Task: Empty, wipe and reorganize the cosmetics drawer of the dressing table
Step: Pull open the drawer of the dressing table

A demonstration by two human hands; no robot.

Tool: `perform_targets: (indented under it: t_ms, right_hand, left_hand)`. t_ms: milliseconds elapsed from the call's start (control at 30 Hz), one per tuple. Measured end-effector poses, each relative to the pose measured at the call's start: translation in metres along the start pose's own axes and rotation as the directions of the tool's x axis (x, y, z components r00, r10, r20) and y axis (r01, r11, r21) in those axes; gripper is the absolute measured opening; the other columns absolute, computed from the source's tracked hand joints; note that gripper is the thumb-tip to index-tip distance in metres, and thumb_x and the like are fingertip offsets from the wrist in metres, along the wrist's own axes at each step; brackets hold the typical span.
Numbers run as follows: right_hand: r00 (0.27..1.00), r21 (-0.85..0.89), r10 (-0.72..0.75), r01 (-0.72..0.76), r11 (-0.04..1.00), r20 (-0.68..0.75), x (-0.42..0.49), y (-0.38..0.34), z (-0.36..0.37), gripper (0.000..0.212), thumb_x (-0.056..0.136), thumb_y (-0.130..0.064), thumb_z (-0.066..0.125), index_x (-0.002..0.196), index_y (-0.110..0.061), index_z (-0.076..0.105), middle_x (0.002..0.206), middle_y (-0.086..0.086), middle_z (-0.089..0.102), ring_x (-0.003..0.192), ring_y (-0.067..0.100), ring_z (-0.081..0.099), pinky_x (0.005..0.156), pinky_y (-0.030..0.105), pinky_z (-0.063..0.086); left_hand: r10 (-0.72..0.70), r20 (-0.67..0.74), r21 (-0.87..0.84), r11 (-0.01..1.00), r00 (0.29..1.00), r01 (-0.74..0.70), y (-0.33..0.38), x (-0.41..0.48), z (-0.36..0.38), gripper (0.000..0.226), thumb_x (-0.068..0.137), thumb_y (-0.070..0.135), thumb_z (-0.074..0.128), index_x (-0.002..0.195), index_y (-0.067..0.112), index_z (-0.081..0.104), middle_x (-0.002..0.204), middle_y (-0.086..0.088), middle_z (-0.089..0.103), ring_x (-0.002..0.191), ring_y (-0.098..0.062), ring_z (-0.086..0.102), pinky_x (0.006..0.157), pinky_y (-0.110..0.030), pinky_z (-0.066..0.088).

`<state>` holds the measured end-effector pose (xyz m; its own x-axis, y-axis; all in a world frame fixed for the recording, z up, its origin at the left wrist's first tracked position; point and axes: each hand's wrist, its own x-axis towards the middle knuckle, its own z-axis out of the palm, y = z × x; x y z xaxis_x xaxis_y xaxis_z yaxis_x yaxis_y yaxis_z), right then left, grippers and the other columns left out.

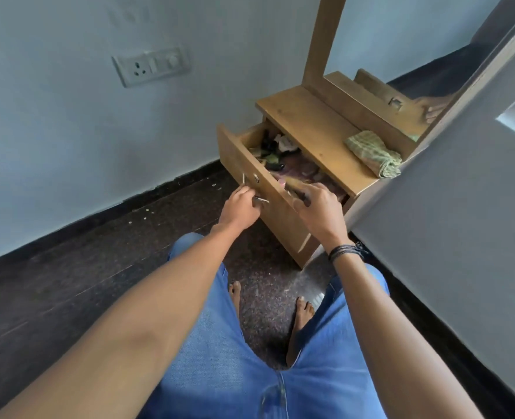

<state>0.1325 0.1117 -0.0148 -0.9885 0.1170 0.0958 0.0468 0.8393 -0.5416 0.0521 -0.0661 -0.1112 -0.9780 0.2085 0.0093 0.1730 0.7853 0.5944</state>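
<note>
Two hands at open drawer (244, 160) | we log left hand (240, 207) fingers curled round metal handle (261, 200) | right hand (319, 212) fingers hooked over drawer rim | green cloth (373, 153) on desk (309, 122)

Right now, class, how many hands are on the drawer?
2. The left hand grips the handle on the drawer front; the right hand curls over the front's top edge.

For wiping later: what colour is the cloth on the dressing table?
The cloth is pale green, checked; head view.
</note>
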Motion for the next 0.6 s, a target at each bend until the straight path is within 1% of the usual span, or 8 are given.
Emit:
perform_targets:
  t_ms: [67, 100, 167, 267, 400, 500, 600]
  right_hand:
    - [0.999, -0.003, -0.001, 0.001, 1.000, 0.044, -0.010, -0.007, 0.010, 0.023, 0.097, -0.027, 0.062, 0.116, -0.023, 0.075, 0.112, 0.004, 0.072, 0.100, 0.030, 0.067, 0.083, 0.039, 0.054]
    - [0.998, 0.007, 0.002, -0.003, 1.000, 0.067, -0.014, -0.010, 0.014, 0.023, 0.096, -0.025, 0.062, 0.114, -0.021, 0.076, 0.112, 0.005, 0.074, 0.100, 0.032, 0.068, 0.083, 0.041, 0.055]
    - [0.996, 0.034, -0.001, -0.003, 0.999, 0.094, -0.025, -0.018, 0.022, 0.023, 0.098, -0.026, 0.061, 0.114, -0.024, 0.077, 0.112, 0.006, 0.075, 0.098, 0.032, 0.069, 0.084, 0.041, 0.055]
    - [0.993, 0.075, -0.027, 0.018, 0.997, 0.113, -0.035, -0.027, 0.036, 0.022, 0.099, -0.029, 0.058, 0.107, -0.028, 0.078, 0.108, 0.004, 0.076, 0.091, 0.028, 0.068, 0.079, 0.040, 0.056]
    - [0.993, 0.136, -0.043, 0.027, 0.990, 0.113, -0.048, -0.035, 0.046, 0.024, 0.099, -0.031, 0.058, 0.113, -0.030, 0.077, 0.117, 0.000, 0.075, 0.091, 0.022, 0.069, 0.079, 0.037, 0.058]
    - [0.991, 0.157, -0.071, 0.053, 0.986, 0.116, -0.057, -0.040, 0.054, 0.025, 0.100, -0.031, 0.058, 0.116, -0.028, 0.076, 0.115, 0.001, 0.075, 0.091, 0.020, 0.069, 0.077, 0.036, 0.057]
    - [0.993, 0.150, -0.088, 0.075, 0.986, 0.082, -0.064, -0.044, 0.061, 0.026, 0.101, -0.028, 0.057, 0.118, -0.024, 0.075, 0.113, 0.003, 0.074, 0.092, 0.022, 0.068, 0.074, 0.033, 0.054]
  left_hand:
    - [-0.032, 0.018, 0.016, 0.999, 0.999, 0.031, -0.009, -0.011, -0.009, 0.024, 0.093, 0.026, 0.059, 0.110, 0.011, 0.069, 0.124, -0.004, 0.060, 0.119, -0.027, 0.056, 0.089, -0.036, 0.045]
    - [-0.044, 0.026, 0.024, 0.999, 0.999, 0.043, -0.012, -0.014, -0.012, 0.025, 0.094, 0.027, 0.059, 0.111, 0.012, 0.069, 0.126, -0.004, 0.060, 0.119, -0.027, 0.057, 0.087, -0.035, 0.044]
    - [-0.060, 0.032, 0.041, 0.997, 0.998, 0.059, -0.020, -0.025, -0.020, 0.028, 0.095, 0.030, 0.059, 0.115, 0.013, 0.069, 0.129, -0.003, 0.059, 0.119, -0.027, 0.056, 0.086, -0.035, 0.042]
    - [-0.085, 0.017, 0.061, 0.995, 0.996, 0.084, -0.034, -0.036, -0.026, 0.029, 0.096, 0.033, 0.058, 0.115, 0.013, 0.068, 0.130, -0.004, 0.057, 0.117, -0.029, 0.057, 0.087, -0.037, 0.043]
    - [-0.114, -0.037, 0.098, 0.988, 0.993, 0.117, -0.041, -0.053, -0.029, 0.030, 0.098, 0.032, 0.058, 0.115, 0.009, 0.068, 0.130, -0.007, 0.058, 0.115, -0.031, 0.058, 0.087, -0.039, 0.045]
    - [-0.132, -0.067, 0.128, 0.982, 0.989, 0.140, -0.045, -0.064, -0.034, 0.028, 0.097, 0.026, 0.057, 0.116, 0.010, 0.069, 0.131, -0.008, 0.059, 0.115, -0.032, 0.059, 0.090, -0.040, 0.047]
    - [-0.145, -0.033, 0.142, 0.979, 0.989, 0.148, -0.049, -0.070, -0.041, 0.028, 0.095, 0.018, 0.052, 0.118, 0.011, 0.068, 0.131, -0.006, 0.060, 0.116, -0.033, 0.059, 0.091, -0.040, 0.047]
